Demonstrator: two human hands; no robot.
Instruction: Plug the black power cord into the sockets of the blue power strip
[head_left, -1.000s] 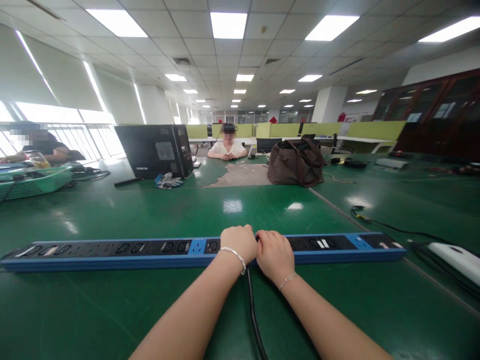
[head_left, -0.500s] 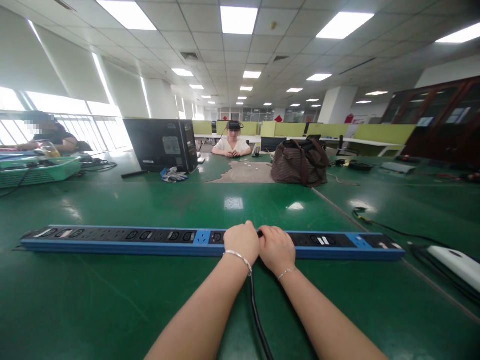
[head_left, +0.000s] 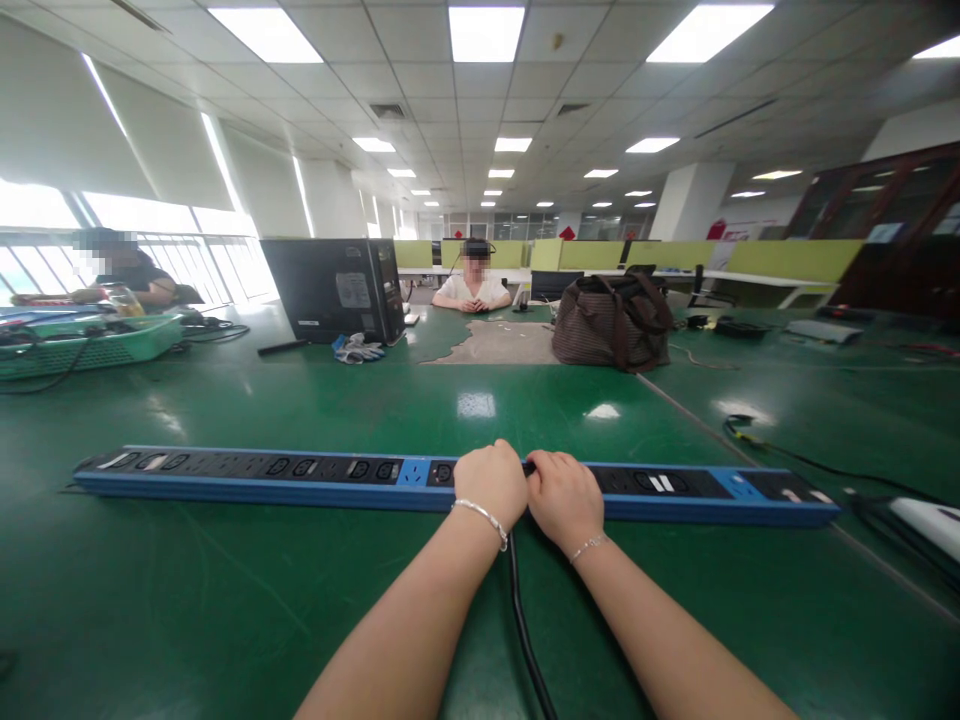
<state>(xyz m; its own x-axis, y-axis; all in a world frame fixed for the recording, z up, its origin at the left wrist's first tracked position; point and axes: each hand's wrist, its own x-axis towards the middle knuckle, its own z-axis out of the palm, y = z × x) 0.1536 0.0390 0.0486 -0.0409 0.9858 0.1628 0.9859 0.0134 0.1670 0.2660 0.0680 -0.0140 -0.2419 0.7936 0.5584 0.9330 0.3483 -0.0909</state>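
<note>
A long blue and black power strip [head_left: 300, 490] lies across the green table [head_left: 225, 600] in front of me. My left hand [head_left: 491, 487] is closed at the middle of the strip, over a small black part that shows between my hands. Right beside it, my right hand [head_left: 566, 495] has its fingers curled over the strip around that same part, which is mostly hidden. A thick black cable [head_left: 521, 620] runs from under my hands toward the near edge. What each hand grips cannot be made out.
Farther back stand a black computer case [head_left: 330, 290], blue-grey gloves [head_left: 358, 349] and a brown bag [head_left: 611, 325]. A green basket [head_left: 142, 340] is at the left, a white device [head_left: 930, 525] at the right. One person [head_left: 474, 285] sits opposite, another [head_left: 135, 275] at the far left.
The whole view has shifted slightly, so things appear a little farther right. Both hands keep the same place and hold on the strip.
</note>
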